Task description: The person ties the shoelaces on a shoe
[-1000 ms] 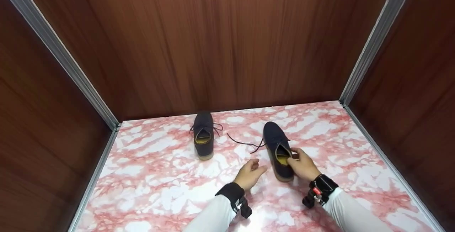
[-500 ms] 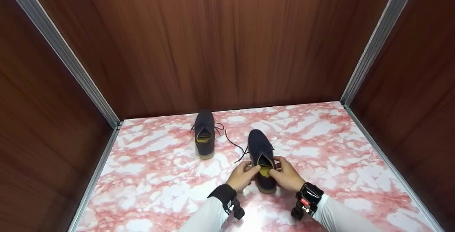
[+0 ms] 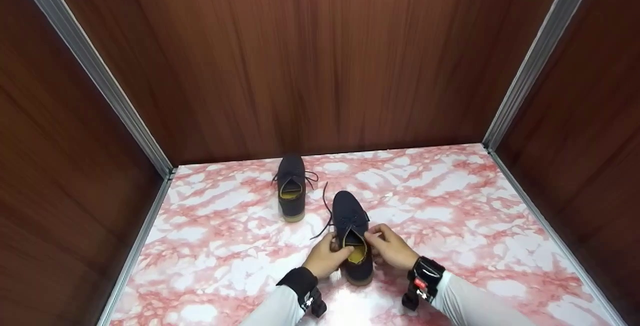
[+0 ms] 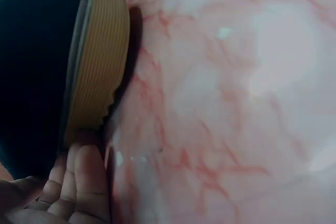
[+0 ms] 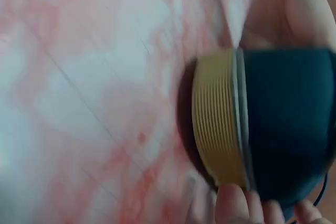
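At far left, a dark far shoe (image 3: 291, 188) is standing on the marbled surface (image 3: 215, 251), its toe pointing toward the back wall (image 3: 300, 66) and its heel toward the person. Next, a loose lace (image 3: 324, 198) is trailing over the surface from the near shoe's left side. The left forearm, in a white sleeve (image 3: 274, 307) and black wristband (image 3: 298, 282), is angling upward to the right. The left hand (image 3: 322, 260) is holding the near shoe (image 3: 345, 211) by its left side: the thumb is lying over the collar edge, and the fingers are bending along the outside; the left wrist view is showing fingertips at the sole's edge.

The near shoe is sitting between both hands, right of and nearer than the far shoe, its toe pointing away. Whether its sole is fully touching the surface cannot be told. At right, the other forearm is angling upward to the left. The right hand (image 3: 392, 250) is pinching the collar's right edge between thumb and bent forefinger, leaving only a narrow gap.
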Motion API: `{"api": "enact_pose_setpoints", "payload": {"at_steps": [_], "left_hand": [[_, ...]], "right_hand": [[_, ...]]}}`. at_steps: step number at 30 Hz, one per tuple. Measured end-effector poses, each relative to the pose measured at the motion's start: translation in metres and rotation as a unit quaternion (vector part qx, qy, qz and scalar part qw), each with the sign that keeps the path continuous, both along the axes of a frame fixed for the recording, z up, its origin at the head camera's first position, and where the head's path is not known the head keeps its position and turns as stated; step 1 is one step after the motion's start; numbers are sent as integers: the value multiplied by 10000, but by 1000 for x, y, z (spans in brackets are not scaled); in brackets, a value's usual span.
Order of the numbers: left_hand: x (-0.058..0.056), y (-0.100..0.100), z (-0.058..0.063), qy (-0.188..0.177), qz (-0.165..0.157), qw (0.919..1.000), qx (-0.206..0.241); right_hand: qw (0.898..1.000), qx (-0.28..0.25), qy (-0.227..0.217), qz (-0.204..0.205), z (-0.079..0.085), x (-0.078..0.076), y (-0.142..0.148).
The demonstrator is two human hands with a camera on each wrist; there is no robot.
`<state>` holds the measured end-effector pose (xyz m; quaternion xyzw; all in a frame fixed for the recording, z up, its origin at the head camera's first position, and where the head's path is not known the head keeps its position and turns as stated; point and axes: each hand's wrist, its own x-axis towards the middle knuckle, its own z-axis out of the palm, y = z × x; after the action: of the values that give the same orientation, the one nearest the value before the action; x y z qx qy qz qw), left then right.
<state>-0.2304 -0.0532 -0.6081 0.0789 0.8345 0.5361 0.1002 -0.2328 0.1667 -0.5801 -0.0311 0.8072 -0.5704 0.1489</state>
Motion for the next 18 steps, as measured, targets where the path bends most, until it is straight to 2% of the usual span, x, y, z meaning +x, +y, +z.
{"api": "enact_pose_setpoints", "payload": {"at_steps": [3, 5, 10, 13, 18], "left_hand": [[1, 0, -2, 137, -24, 9998, -120], [2, 0, -3, 104, -37, 9999, -106], [3, -1, -5, 40, -102, 9999, -72], [3, 0, -5, 57, -111, 9999, -67], [3, -1, -6, 60, -90, 9999, -63]], "right_hand": [[9986, -104, -420, -317, -3, -16, 1], [9973, -73, -611, -391, -5, -28, 1], [9956, 173, -794, -459, -7, -52, -1], [9957, 301, -712, -505, -5, -60, -2], [9975, 32, -291, -638, 1, -68, -3]]}}
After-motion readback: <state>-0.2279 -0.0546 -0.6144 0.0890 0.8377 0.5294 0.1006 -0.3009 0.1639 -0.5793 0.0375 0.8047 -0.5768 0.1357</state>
